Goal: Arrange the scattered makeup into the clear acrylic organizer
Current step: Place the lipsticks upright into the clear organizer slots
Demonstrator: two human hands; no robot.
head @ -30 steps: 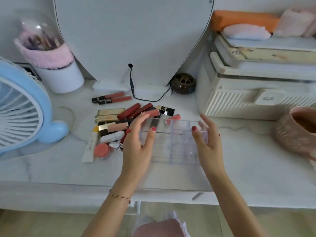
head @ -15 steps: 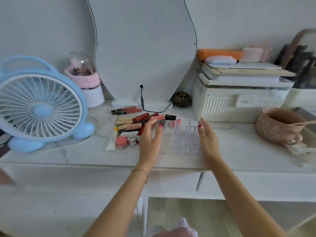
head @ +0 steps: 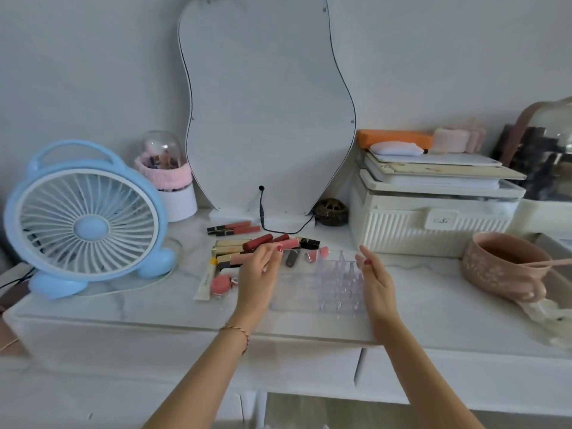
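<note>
Currently, one clear acrylic organizer (head: pixel 328 286) is lying flat on the white desk (head: pixel 433 311), near the front edge, between two hands. Its long axis is running left to right; its compartment dividers are standing up at the right half.

Left hand (head: pixel 258 278): fingers loosely spread, holding nothing, hovering at the organizer's left end. Right hand (head: pixel 376 283): open, palm facing left, just beside the organizer's right end; contact is not clear.

Makeup pile (head: pixel 263 252): roughly a dozen pieces, lying left of and behind the organizer, mostly pointing left to right. Countable within it: two lip gloss tubes (head: pixel 233 229) side by side at the far edge, one white tube (head: pixel 204 281) pointing near to far, one round pink pot (head: pixel 221 284).

One blue fan (head: pixel 86 219) is standing at far left, one mirror (head: pixel 266 109) is leaning at the back, one white storage box (head: pixel 433 221) and one pink bowl (head: pixel 504 264) are sitting to the right. Bare desk is showing between organizer and bowl.
</note>
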